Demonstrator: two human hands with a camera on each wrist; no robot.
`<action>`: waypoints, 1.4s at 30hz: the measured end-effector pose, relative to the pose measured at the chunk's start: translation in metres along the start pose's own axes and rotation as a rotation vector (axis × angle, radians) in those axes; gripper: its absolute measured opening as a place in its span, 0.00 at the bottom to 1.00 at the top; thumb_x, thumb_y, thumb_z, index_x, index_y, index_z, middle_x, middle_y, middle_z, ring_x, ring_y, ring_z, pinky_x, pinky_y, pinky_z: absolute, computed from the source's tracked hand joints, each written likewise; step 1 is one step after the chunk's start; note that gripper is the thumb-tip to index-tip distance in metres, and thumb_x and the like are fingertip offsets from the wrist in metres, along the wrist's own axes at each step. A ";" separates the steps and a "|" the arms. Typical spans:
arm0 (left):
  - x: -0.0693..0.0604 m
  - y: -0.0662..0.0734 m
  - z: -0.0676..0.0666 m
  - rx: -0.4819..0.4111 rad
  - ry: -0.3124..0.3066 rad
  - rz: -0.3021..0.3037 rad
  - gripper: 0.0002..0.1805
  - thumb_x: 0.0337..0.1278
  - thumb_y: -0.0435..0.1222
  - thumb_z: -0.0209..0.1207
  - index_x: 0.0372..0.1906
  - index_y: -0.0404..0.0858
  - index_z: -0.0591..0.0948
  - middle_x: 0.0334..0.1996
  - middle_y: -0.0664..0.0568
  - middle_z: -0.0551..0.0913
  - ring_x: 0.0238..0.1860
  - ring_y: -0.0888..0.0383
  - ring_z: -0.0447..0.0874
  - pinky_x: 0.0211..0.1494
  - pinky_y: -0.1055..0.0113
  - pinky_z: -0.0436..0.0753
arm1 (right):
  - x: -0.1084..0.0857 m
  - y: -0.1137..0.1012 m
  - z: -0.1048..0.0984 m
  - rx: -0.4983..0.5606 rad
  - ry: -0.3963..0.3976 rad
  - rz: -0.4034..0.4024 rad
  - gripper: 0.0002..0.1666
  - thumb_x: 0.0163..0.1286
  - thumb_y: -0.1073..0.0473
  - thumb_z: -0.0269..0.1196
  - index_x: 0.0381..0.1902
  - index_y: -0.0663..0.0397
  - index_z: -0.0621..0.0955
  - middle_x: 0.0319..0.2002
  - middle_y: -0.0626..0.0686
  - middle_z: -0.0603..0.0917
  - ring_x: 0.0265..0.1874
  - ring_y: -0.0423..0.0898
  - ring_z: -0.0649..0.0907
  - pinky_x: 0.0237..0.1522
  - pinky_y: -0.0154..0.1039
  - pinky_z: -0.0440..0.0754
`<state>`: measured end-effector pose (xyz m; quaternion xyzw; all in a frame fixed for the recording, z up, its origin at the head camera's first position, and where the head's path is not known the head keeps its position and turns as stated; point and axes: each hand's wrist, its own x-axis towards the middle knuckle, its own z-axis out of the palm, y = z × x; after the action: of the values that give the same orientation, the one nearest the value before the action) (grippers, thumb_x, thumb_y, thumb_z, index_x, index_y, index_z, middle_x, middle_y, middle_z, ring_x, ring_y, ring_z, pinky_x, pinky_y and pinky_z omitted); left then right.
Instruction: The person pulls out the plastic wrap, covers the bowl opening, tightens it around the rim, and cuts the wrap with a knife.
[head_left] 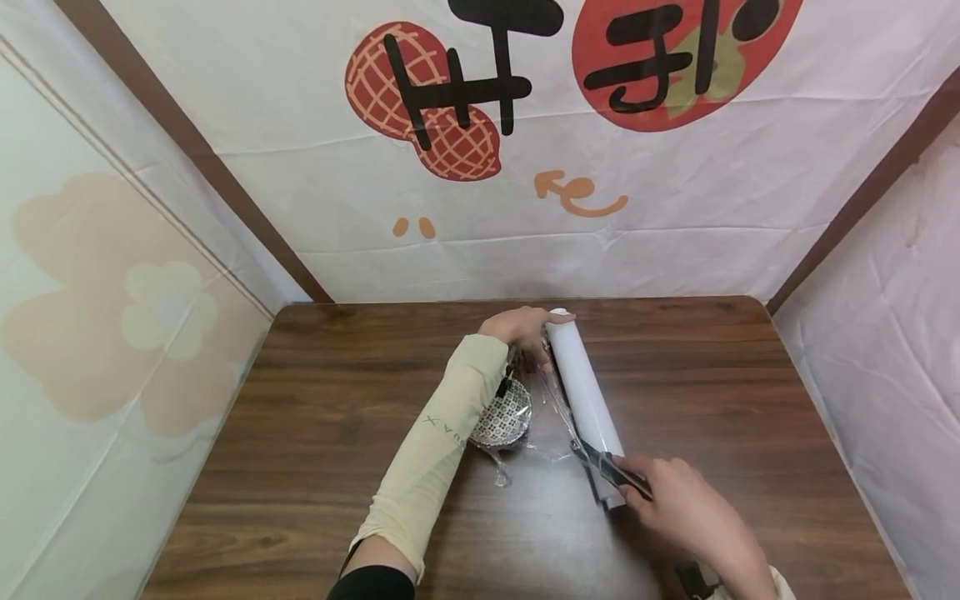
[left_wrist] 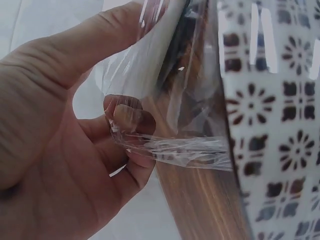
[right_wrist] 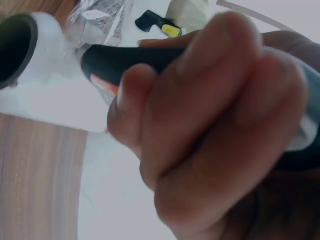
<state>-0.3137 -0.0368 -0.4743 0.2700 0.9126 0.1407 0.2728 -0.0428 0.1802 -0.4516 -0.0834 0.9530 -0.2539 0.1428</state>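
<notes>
A white roll of clear film (head_left: 588,392) lies slantwise on the table. The right hand (head_left: 686,508) grips dark-handled scissors (head_left: 618,473), whose blades lie over the film beside the roll's near part; in the right wrist view its fingers curl round the handle (right_wrist: 135,59). At the roll's far end the left hand (head_left: 521,327) touches the roll and film; in the left wrist view the hand (left_wrist: 75,120) holds the edge of the clear film (left_wrist: 185,150) between thumb and curled fingers. A patterned bowl (head_left: 504,415) with film over it stands left of the roll, partly hidden by the sleeve.
The brown wooden table (head_left: 315,433) is bounded by a printed white cloth (head_left: 675,200) at the back and by cloth at both sides. A loose twist of film (head_left: 502,477) lies just in front of the bowl.
</notes>
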 end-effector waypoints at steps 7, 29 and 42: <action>0.003 -0.003 -0.003 -0.054 -0.054 -0.042 0.60 0.47 0.42 0.82 0.80 0.74 0.59 0.53 0.43 0.82 0.22 0.57 0.74 0.22 0.64 0.78 | -0.025 0.006 0.003 -0.009 -0.052 -0.061 0.22 0.66 0.60 0.71 0.58 0.51 0.88 0.20 0.38 0.73 0.18 0.34 0.66 0.24 0.32 0.68; 0.004 0.000 0.003 -0.118 -0.040 -0.011 0.58 0.53 0.32 0.78 0.82 0.69 0.60 0.48 0.40 0.85 0.25 0.60 0.84 0.31 0.66 0.86 | -0.057 0.046 -0.003 0.220 -0.383 -0.171 0.20 0.71 0.56 0.68 0.58 0.58 0.87 0.32 0.34 0.83 0.25 0.28 0.73 0.26 0.30 0.71; 0.000 0.003 0.004 -0.036 -0.041 -0.029 0.61 0.53 0.33 0.78 0.82 0.72 0.55 0.58 0.44 0.86 0.29 0.61 0.85 0.32 0.68 0.85 | -0.065 0.047 -0.015 0.297 -0.097 -0.030 0.12 0.79 0.48 0.63 0.45 0.48 0.87 0.21 0.35 0.78 0.14 0.30 0.71 0.15 0.33 0.72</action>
<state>-0.3103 -0.0338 -0.4761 0.2545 0.9080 0.1475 0.2984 0.0102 0.2423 -0.4476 -0.0876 0.8955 -0.3898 0.1959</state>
